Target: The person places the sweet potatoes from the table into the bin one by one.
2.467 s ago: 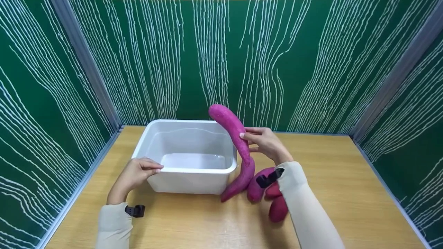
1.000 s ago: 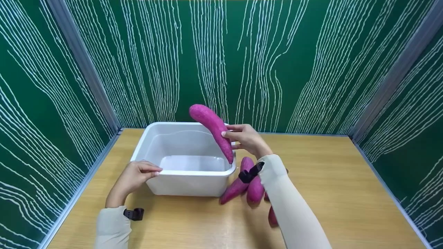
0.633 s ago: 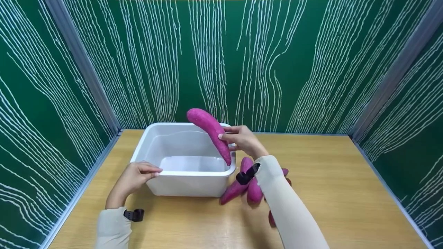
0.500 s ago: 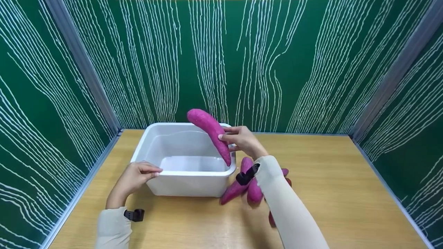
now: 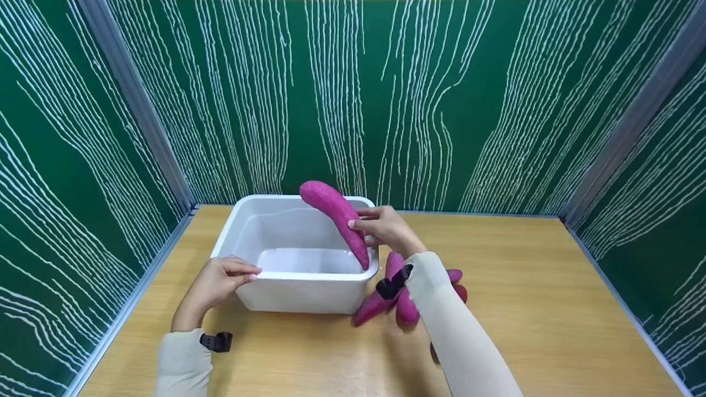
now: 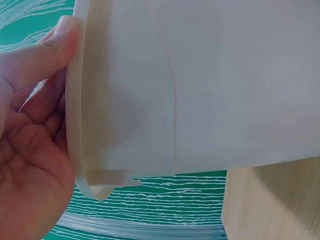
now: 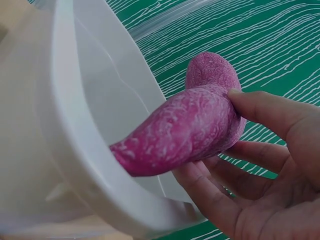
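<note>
My right hand (image 5: 390, 229) holds a long, curved pink-purple sweet potato (image 5: 333, 212) over the right side of a white plastic tub (image 5: 303, 275). The thumb lies on the near face, with fingers behind and below. In the right wrist view the sweet potato (image 7: 180, 125) tilts, its narrow end dipping inside the tub's rim (image 7: 100, 165). My left hand (image 5: 220, 281) pinches the tub's near rim by its left corner. Close up in the left wrist view, the left thumb and fingers (image 6: 62, 42) lie at the rim. Within the head view the tub's visible floor bears nothing.
Several more sweet potatoes lie right of the tub on the wooden table (image 5: 540, 298): a long one (image 5: 375, 309), a plumper one (image 5: 407, 309) and reddish ones (image 5: 461, 292) partly hidden by the right sleeve. Green walls with white lines (image 5: 342, 99) enclose the table.
The right hand has carried the sweet potato left from beside the tub to above its right side, then lowered it slightly. The left hand has kept its place on the rim.
</note>
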`<move>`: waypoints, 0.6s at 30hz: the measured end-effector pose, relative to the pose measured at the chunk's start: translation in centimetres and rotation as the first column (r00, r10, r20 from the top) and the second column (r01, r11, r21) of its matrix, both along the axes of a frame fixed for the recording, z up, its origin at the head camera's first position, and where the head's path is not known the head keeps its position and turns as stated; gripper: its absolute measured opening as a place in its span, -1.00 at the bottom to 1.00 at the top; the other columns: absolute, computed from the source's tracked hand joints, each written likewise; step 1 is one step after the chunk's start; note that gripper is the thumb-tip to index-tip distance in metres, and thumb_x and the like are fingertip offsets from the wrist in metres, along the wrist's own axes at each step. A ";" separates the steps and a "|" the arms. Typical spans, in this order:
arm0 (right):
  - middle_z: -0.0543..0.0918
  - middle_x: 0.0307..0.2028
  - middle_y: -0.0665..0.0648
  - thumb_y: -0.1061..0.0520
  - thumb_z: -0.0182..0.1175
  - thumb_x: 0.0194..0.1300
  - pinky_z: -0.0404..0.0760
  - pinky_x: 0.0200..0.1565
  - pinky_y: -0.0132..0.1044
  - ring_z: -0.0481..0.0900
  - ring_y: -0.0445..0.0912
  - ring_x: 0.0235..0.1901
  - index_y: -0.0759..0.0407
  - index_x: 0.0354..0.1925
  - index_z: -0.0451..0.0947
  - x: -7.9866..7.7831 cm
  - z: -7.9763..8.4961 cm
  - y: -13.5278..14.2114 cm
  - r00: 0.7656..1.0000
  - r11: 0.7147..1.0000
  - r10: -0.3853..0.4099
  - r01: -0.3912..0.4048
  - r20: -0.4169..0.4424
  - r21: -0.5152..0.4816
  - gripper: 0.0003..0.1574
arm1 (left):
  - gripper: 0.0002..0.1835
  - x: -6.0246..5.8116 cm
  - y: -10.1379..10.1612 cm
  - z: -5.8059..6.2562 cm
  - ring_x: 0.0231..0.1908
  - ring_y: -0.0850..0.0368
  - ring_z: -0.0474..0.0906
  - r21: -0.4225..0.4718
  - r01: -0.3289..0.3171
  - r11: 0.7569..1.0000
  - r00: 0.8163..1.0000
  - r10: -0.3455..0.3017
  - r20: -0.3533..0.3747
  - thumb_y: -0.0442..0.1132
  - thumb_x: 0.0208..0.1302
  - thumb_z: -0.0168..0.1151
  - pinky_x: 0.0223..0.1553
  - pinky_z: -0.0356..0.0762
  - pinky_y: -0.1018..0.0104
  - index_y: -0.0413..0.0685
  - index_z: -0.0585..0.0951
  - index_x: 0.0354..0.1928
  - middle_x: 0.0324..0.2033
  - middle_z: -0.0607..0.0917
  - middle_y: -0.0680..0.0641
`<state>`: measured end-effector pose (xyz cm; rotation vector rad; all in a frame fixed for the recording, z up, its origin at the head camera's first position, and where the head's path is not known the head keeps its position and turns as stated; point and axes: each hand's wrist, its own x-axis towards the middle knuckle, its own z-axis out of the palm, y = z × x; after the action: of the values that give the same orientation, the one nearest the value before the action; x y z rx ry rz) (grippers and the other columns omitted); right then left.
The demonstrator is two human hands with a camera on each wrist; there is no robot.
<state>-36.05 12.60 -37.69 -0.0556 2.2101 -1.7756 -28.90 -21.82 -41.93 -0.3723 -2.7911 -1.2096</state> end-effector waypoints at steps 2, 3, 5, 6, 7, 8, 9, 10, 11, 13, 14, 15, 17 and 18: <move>0.66 -0.09 0.22 0.09 0.33 0.21 0.71 -0.17 -0.22 0.66 -0.06 -0.21 0.18 0.20 0.48 0.0 -0.1 -0.1 1.000 1.000 -0.002 0.002 -0.002 0.005 -0.40 | -0.87 0.0 0.0 -0.1 -0.13 -0.02 0.63 -0.010 0.001 1.000 1.000 -0.001 -0.019 -0.37 0.12 0.36 -0.06 0.62 0.15 -0.11 0.78 -0.26 -0.24 0.74 -0.12; 0.66 -0.09 0.21 0.09 0.33 0.21 0.71 -0.17 -0.22 0.67 -0.06 -0.21 0.18 0.20 0.49 0.1 -0.1 -0.1 1.000 1.000 -0.002 0.002 -0.001 0.011 -0.41 | -0.86 0.0 0.0 -0.1 -0.13 -0.01 0.63 -0.007 -0.002 1.000 1.000 0.002 -0.012 -0.37 0.13 0.36 -0.06 0.62 0.12 -0.10 0.78 -0.26 -0.24 0.74 -0.12; 0.67 -0.09 0.21 0.09 0.33 0.21 0.71 -0.17 -0.22 0.67 -0.06 -0.21 0.18 0.20 0.49 0.2 -0.1 -0.2 1.000 1.000 0.002 -0.002 -0.003 0.017 -0.41 | -0.86 0.0 0.0 -0.1 -0.13 -0.01 0.62 -0.003 -0.008 1.000 1.000 0.008 0.003 -0.37 0.13 0.36 -0.04 0.62 0.10 -0.10 0.78 -0.25 -0.24 0.74 -0.11; 0.67 -0.09 0.21 0.09 0.33 0.21 0.71 -0.17 -0.21 0.67 -0.05 -0.21 0.18 0.20 0.49 0.2 -0.1 -0.2 1.000 1.000 0.004 -0.004 -0.005 0.018 -0.41 | -0.86 0.0 0.0 -0.1 -0.13 -0.01 0.62 0.001 -0.011 1.000 1.000 0.011 0.012 -0.37 0.14 0.36 -0.03 0.62 0.08 -0.10 0.78 -0.25 -0.23 0.74 -0.11; 0.67 -0.09 0.21 0.10 0.33 0.22 0.71 -0.17 -0.21 0.67 -0.05 -0.21 0.18 0.19 0.49 0.2 -0.1 -0.3 1.000 1.000 0.007 -0.007 -0.008 0.020 -0.42 | -0.86 0.0 0.0 -0.1 -0.12 -0.01 0.62 0.006 -0.014 1.000 1.000 0.014 0.021 -0.37 0.14 0.36 -0.02 0.61 0.07 -0.09 0.78 -0.24 -0.23 0.74 -0.10; 0.67 -0.09 0.21 0.10 0.33 0.22 0.71 -0.17 -0.20 0.67 -0.05 -0.21 0.17 0.19 0.49 0.3 -0.1 -0.3 1.000 1.000 0.010 -0.010 -0.010 0.021 -0.42 | -0.86 0.0 0.0 -0.1 -0.12 -0.01 0.61 0.010 -0.016 1.000 1.000 0.016 0.027 -0.37 0.14 0.35 -0.01 0.61 0.06 -0.09 0.78 -0.24 -0.23 0.74 -0.10; 0.67 -0.08 0.21 0.11 0.32 0.22 0.71 -0.16 -0.20 0.67 -0.04 -0.20 0.17 0.19 0.49 0.3 -0.1 -0.4 1.000 1.000 0.012 -0.012 -0.009 0.020 -0.43 | -0.86 0.0 0.0 -0.1 -0.11 -0.01 0.61 0.015 -0.018 1.000 0.999 0.017 0.033 -0.37 0.14 0.35 0.00 0.61 0.06 -0.09 0.78 -0.24 -0.23 0.73 -0.11; 0.67 -0.08 0.21 0.11 0.32 0.22 0.71 -0.16 -0.19 0.67 -0.04 -0.19 0.17 0.19 0.49 0.3 -0.2 -0.4 1.000 1.000 0.014 -0.014 -0.010 0.020 -0.43 | -0.85 0.0 0.0 0.0 -0.11 -0.01 0.61 0.016 -0.018 1.000 0.999 0.017 0.036 -0.37 0.15 0.35 0.01 0.60 0.05 -0.09 0.77 -0.24 -0.22 0.73 -0.11; 0.67 -0.07 0.21 0.11 0.32 0.22 0.71 -0.16 -0.19 0.67 -0.03 -0.18 0.17 0.19 0.49 0.3 -0.2 -0.4 1.000 1.000 0.014 -0.014 -0.010 0.022 -0.43 | -0.86 0.0 0.1 0.0 -0.10 -0.01 0.61 0.019 -0.018 1.000 0.999 0.017 0.037 -0.37 0.15 0.35 0.01 0.60 0.04 -0.10 0.77 -0.24 -0.22 0.73 -0.11; 0.67 -0.06 0.20 0.11 0.32 0.22 0.70 -0.15 -0.18 0.67 -0.03 -0.17 0.16 0.20 0.49 0.4 -0.2 -0.5 1.000 0.999 0.014 -0.014 -0.009 0.030 -0.43 | -0.86 0.0 0.1 0.0 -0.10 -0.02 0.61 0.020 -0.018 1.000 0.999 0.017 0.039 -0.37 0.15 0.35 0.02 0.59 0.04 -0.10 0.77 -0.24 -0.22 0.73 -0.11; 0.67 -0.05 0.20 0.11 0.32 0.22 0.70 -0.15 -0.17 0.67 -0.03 -0.17 0.15 0.20 0.49 0.4 -0.2 -0.5 1.000 0.999 0.014 -0.013 -0.008 0.034 -0.42 | -0.86 0.0 0.1 0.0 -0.10 -0.02 0.61 0.018 -0.018 1.000 0.999 0.017 0.038 -0.37 0.15 0.35 0.02 0.59 0.04 -0.10 0.77 -0.24 -0.22 0.73 -0.11; 0.67 -0.05 0.20 0.11 0.33 0.22 0.70 -0.15 -0.17 0.67 -0.03 -0.16 0.15 0.20 0.49 0.4 -0.2 -0.5 1.000 0.999 0.012 -0.011 -0.008 0.038 -0.42 | -0.86 0.0 0.1 0.0 -0.10 -0.02 0.61 0.017 -0.017 1.000 0.999 0.016 0.039 -0.36 0.15 0.35 0.03 0.59 0.04 -0.09 0.77 -0.24 -0.22 0.73 -0.11; 0.67 -0.05 0.20 0.10 0.34 0.20 0.71 -0.15 -0.18 0.67 -0.02 -0.17 0.15 0.20 0.49 0.5 -0.2 -0.6 1.000 0.999 0.006 -0.006 -0.011 0.050 -0.41 | -0.86 0.0 0.1 0.1 -0.10 -0.02 0.61 0.011 -0.018 1.000 0.999 0.017 0.040 -0.35 0.15 0.35 0.04 0.58 0.02 -0.08 0.78 -0.24 -0.22 0.73 -0.11; 0.67 -0.04 0.20 0.10 0.34 0.20 0.71 -0.16 -0.18 0.67 -0.02 -0.17 0.15 0.19 0.50 0.5 -0.2 -0.6 1.000 0.998 0.005 -0.004 -0.015 0.057 -0.41 | -0.86 0.0 0.1 0.1 -0.10 -0.02 0.61 0.010 -0.019 1.000 0.999 0.019 0.041 -0.35 0.16 0.35 0.04 0.58 0.02 -0.08 0.78 -0.24 -0.22 0.73 -0.11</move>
<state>-35.55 11.95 -37.87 -0.0616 2.2683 -1.7147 -28.90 -21.75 -41.80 -0.3233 -2.8145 -1.2413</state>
